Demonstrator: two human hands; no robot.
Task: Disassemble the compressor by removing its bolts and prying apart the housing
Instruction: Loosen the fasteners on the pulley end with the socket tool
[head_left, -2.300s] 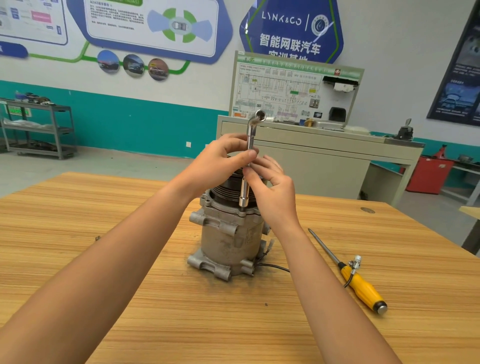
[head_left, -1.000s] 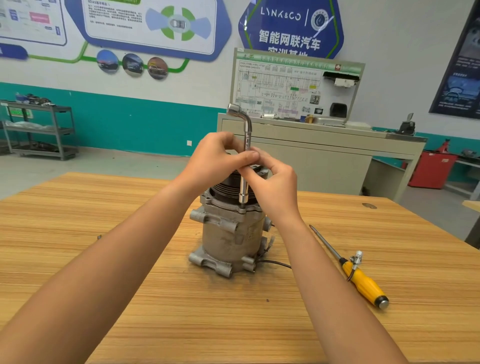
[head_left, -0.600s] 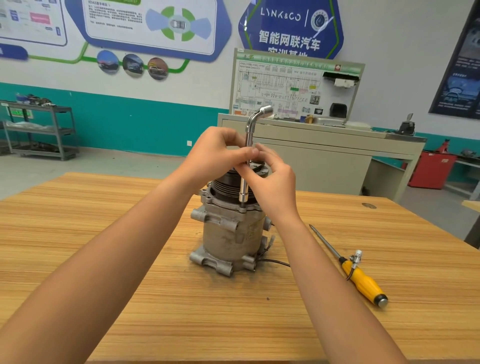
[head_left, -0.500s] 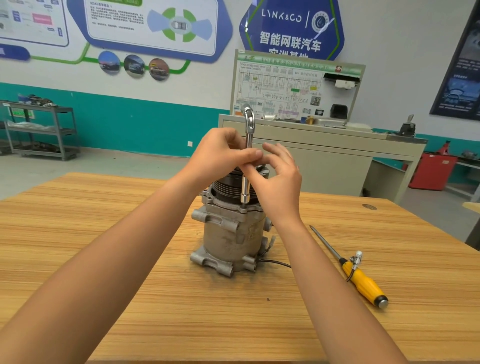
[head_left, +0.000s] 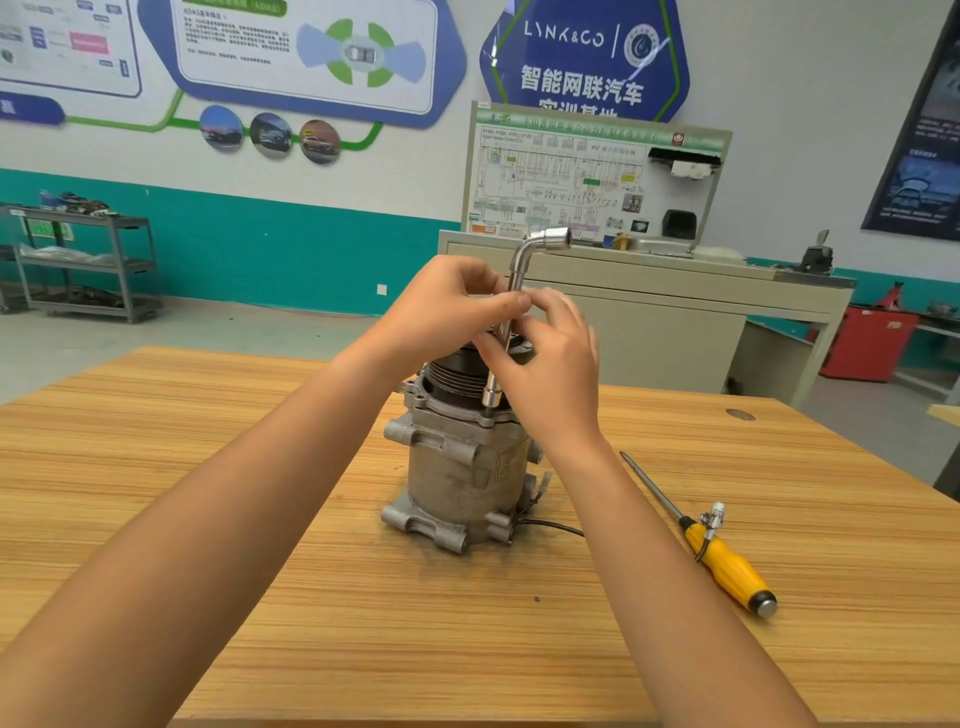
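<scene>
Wrench (head_left: 515, 273) head has swung right; left hand (head_left: 441, 312) and right hand (head_left: 556, 374) pinch its shaft.

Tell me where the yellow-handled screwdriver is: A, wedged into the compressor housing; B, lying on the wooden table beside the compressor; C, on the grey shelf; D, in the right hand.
B: the yellow-handled screwdriver lies flat on the wooden table, to the right of the compressor and apart from it.

An automotive training workshop: white wiring-diagram trainer board (head_left: 592, 182), blue-framed car-diagram wall poster (head_left: 311, 52), grey metal shelf trolley (head_left: 83, 260).
</scene>
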